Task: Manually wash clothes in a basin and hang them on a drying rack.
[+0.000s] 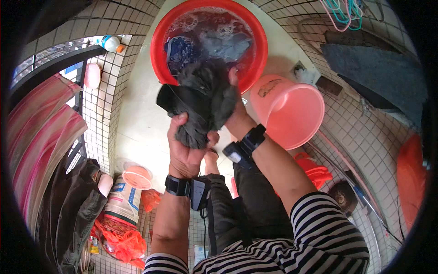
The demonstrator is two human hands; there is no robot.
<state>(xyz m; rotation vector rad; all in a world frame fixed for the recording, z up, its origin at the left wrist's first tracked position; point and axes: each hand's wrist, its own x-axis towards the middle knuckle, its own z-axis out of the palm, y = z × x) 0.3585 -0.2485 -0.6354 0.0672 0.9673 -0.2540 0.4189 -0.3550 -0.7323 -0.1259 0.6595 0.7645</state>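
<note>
A bunched dark grey cloth garment (202, 102) is held between my two hands over the near rim of a red plastic basin (157, 44). My left hand (186, 150) grips its lower end from below, thumb on top. Around its right side curls my right hand (236, 109), with the thumb raised near the basin's rim; the fingers behind the cloth are hidden. Inside the basin, soapy water with white foam holds a dark blue cloth (183, 53) on the left and a lighter grey-blue cloth (226, 46) on the right.
A pink plastic bucket (291, 113) lies tipped right of the basin, its mouth towards me. Striped cloth (44, 137) and dark cloth (68, 212) hang over a railing at left. Lower left are a white pail (121, 202) and red plastic bags (126, 245). Tiled walls flank both sides.
</note>
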